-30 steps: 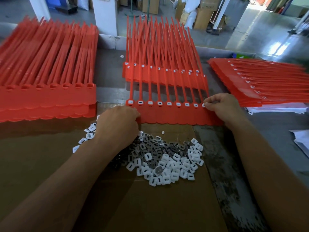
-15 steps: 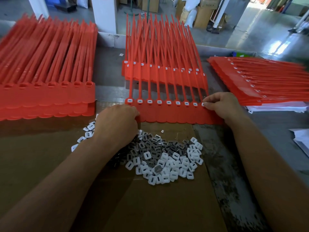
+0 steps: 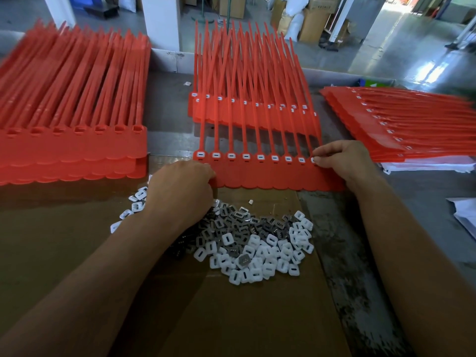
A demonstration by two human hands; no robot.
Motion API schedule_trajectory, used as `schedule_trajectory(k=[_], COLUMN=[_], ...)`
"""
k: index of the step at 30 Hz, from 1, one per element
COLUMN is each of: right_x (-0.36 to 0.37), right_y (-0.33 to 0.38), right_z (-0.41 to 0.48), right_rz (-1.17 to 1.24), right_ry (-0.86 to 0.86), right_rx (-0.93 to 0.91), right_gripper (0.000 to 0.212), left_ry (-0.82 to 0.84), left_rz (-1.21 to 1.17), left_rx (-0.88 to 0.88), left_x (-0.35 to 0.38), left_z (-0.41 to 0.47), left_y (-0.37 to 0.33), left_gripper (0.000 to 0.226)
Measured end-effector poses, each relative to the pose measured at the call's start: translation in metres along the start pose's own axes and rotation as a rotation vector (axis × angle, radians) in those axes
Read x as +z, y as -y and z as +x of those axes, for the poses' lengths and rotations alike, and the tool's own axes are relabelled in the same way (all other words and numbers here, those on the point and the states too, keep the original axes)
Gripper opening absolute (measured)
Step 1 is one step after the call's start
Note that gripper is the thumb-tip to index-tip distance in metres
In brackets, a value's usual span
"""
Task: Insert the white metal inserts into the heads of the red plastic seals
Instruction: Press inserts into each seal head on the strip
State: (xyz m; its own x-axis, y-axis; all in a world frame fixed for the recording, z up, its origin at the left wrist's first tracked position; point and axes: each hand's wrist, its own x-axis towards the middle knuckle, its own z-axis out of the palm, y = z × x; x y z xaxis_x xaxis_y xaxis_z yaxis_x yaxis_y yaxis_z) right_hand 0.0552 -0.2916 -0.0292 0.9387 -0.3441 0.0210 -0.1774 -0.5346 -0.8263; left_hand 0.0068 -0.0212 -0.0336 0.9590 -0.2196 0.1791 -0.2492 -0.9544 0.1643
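A strip of red seals (image 3: pixel 257 175) lies across the middle of the bench (image 3: pixel 425 199). Its flat tags point near and its long tails run far, over a second stack of fitted seals (image 3: pixel 244 112). Every head that shows along the strip's row already carries a white insert. The right hand (image 3: pixel 342 158) pinches the strip at its rightmost head, thumb and forefinger closed together, with a white insert just showing at the fingertips. The left hand (image 3: pixel 180 191) lies knuckles up at the strip's left near corner and touches its edge. Its fingers are curled under, and whether they hold anything cannot be told. Just near of the strip, a loose pile of inserts (image 3: pixel 257 248), white ones mixed with grey metal ones, is spread on a brown cardboard sheet (image 3: pixel 231 318); part of the pile lies under the left wrist. To the left a thick stack of red seals with empty heads (image 3: pixel 72 143) rests on the bench, and to the right another stack of seals (image 3: pixel 412 124) lies turned sideways on white paper.
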Motion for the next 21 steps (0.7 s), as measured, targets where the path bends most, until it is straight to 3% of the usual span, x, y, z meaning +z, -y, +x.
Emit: schedule_trajectory(k=[21], right_x=[0.002], right_y=[0.014], right_z=[0.005], right_rz=[-0.062], right_ry=[0.011], right_rx=[0.143], right_gripper=[0.019], left_ry=[0.001], left_rz=[-0.014], left_rx=[-0.007], left_x=[-0.001], left_z=[-0.001], left_y=[0.0], left_gripper=[0.037])
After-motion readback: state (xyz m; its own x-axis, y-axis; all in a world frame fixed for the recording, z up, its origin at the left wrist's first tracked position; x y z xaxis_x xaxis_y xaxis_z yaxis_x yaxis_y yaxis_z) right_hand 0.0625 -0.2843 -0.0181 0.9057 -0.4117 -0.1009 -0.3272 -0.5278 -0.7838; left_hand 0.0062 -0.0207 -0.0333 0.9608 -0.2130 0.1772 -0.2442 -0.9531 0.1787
